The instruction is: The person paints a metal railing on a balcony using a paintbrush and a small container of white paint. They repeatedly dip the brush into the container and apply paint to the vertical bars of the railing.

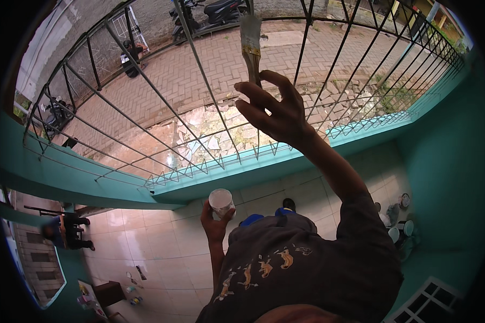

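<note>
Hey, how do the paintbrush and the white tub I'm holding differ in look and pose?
The paintbrush is long and flat, while the white tub is short and round. The paintbrush has a brownish handle and pale greyish bristles; the white tub is mostly white. The paintbrush is raised out ahead, bristles up; the white tub sits closer to your body. Both are hand-held: right hand and left hand respectively.

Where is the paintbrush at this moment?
Near the top of the head view, slightly right of centre, the paintbrush is in the right hand, bristles up, by the black metal grille.
</note>
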Action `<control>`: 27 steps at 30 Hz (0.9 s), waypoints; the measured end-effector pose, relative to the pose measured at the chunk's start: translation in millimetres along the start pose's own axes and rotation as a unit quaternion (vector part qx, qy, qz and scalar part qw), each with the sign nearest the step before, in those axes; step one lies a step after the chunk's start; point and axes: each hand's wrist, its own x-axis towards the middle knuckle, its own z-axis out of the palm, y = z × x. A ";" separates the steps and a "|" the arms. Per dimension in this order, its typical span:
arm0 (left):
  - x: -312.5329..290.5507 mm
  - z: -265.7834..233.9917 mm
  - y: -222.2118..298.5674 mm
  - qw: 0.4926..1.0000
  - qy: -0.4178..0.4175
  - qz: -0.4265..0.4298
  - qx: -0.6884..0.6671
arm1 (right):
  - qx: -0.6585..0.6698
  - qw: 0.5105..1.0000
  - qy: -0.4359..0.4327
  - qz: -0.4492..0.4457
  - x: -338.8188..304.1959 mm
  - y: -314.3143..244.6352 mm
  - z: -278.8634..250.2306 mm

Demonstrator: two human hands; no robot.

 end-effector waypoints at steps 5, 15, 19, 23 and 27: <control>1.3 -3.0 -2.2 1.000 -0.002 0.006 -0.004 | 0.016 0.999 0.047 0.021 -22.0 -2.5 -10.3; 2.4 -3.7 0.0 1.000 -0.010 0.000 -0.007 | -0.019 0.999 -0.049 -0.011 -7.5 -6.9 8.4; 2.6 -3.6 4.3 1.000 -0.007 -0.015 -0.010 | 0.015 0.998 -0.063 0.014 -11.4 -12.1 -12.3; 1.3 -3.0 1.1 1.000 -0.008 -0.005 -0.007 | 0.099 0.994 0.030 0.039 -5.7 -2.4 -33.4; -0.4 -2.1 -3.4 1.000 -0.007 0.000 0.002 | 0.323 0.924 0.149 0.141 5.3 23.6 -23.8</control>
